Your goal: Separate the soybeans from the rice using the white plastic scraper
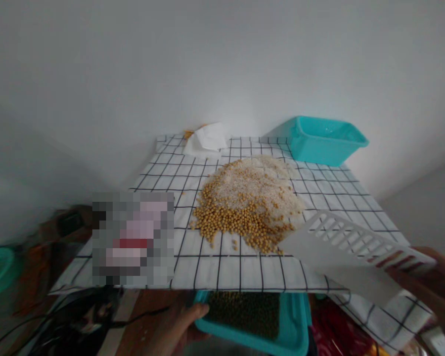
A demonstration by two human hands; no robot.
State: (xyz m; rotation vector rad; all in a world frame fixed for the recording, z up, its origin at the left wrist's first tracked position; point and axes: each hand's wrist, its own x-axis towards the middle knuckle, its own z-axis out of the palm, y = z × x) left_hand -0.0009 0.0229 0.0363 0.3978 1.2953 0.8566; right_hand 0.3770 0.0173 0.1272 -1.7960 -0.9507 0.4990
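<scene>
**Scoop meets the bean pile**

The left hand (178,324) curls its fingers round the teal plastic tray (293,324) of beans, under the table edge. The right hand (432,284) pinches the white slotted plastic scoop (341,257), which touches the yellow bean-and-rice pile (248,202). Any pull needs the tray right underneath.

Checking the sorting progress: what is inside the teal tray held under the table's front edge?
Yellow-brown beans lie in the teal tray, which the left hand holds. The checked cloth hides its far part.
</scene>
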